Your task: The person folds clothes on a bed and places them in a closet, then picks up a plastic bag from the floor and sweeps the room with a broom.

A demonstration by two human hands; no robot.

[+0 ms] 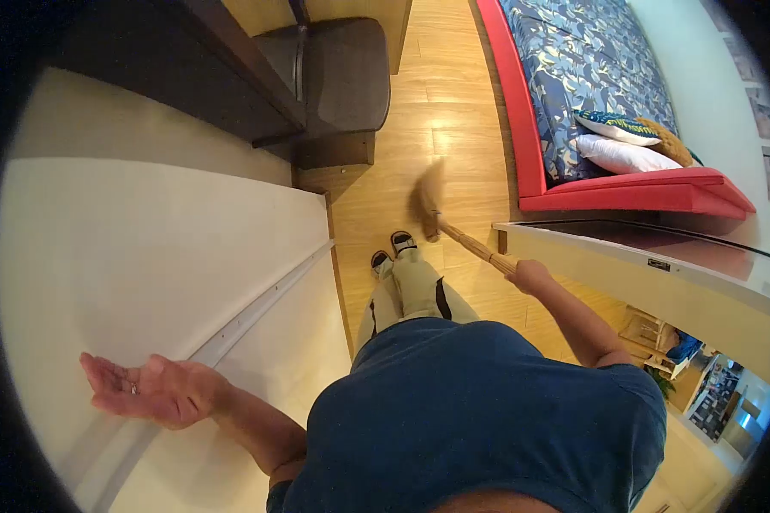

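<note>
Right hand (532, 278) wraps snugly round the broom handle (472, 244) (best spot imo, probably light and stiff, softer head (428, 192) beyond that hand), left hand (164, 393) half-open, empty.

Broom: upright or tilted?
Tilted. The broom slants from the right hand down and forward to its blurred head.

Glossy wooden floor (458, 128), woody broom handle (477, 247), cloth shirt (488, 410)
</note>
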